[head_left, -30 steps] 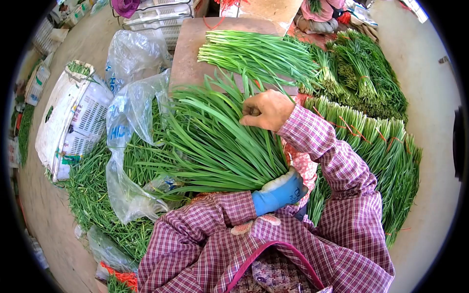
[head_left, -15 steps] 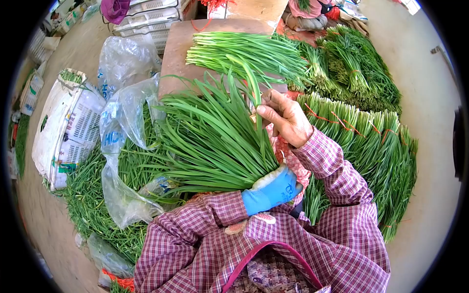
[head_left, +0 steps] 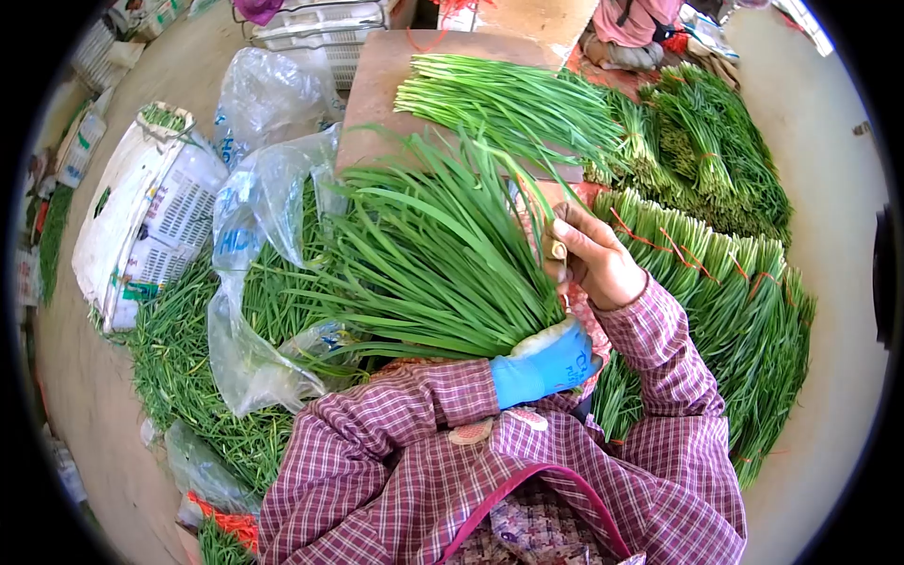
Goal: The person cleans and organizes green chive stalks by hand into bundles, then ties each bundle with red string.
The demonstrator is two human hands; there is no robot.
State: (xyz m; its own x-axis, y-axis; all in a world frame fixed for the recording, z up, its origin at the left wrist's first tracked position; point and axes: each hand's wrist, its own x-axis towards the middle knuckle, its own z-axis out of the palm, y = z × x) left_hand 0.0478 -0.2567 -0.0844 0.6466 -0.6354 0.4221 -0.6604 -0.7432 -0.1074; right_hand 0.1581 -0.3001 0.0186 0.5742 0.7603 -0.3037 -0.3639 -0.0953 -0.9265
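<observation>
Through the head camera I look down on a large fanned bunch of long, flat green leaves [head_left: 443,254], held in front of the wearer's purple checked shirt [head_left: 377,452]. The left hand [head_left: 546,363], in a blue glove with a pale palm, is closed tightly around the gathered base of the bunch, so the leaf tips spread away to the left. The right hand [head_left: 603,259], bare, is just beside the right edge of the bunch, with thumb and fingers pinched together on a single leaf [head_left: 532,188] that arches up from them; its lower end is hidden from me by the fingers.

Beyond the bunch I see a brown counter [head_left: 381,71], and on it a sheaf of green stalks [head_left: 499,99] lying crosswise, pale ends to the left. To the right of the bunch stand packed bundles [head_left: 734,292] of the same sort of greens, some bound with red ties [head_left: 683,252]. Left of the bunch, a clear plastic bag [head_left: 240,363] with blue print drapes over a loose heap of greens [head_left: 188,377]. Farther left of the bunch, past the bag, sits a white basket [head_left: 141,226], tilted.
</observation>
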